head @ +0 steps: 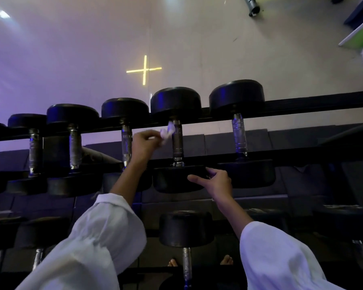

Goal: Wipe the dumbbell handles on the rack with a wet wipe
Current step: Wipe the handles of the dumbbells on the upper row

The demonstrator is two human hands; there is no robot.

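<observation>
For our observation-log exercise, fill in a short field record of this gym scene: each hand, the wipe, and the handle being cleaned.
left hand: pinches crumpled white wet wipe
wipe position: against upper part of knurled metal handle
dumbbell: black round-headed dumbbell, second from right on top row
right hand: fingers rest on that dumbbell's near head
rack: black metal rack, dumbbells lying across its rails

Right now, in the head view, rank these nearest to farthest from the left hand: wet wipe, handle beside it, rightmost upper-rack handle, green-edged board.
1. wet wipe, pinched in the left hand.
2. handle beside the wipe, just to its right.
3. rightmost upper-rack handle, farther right.
4. green-edged board, far top-right corner.
</observation>
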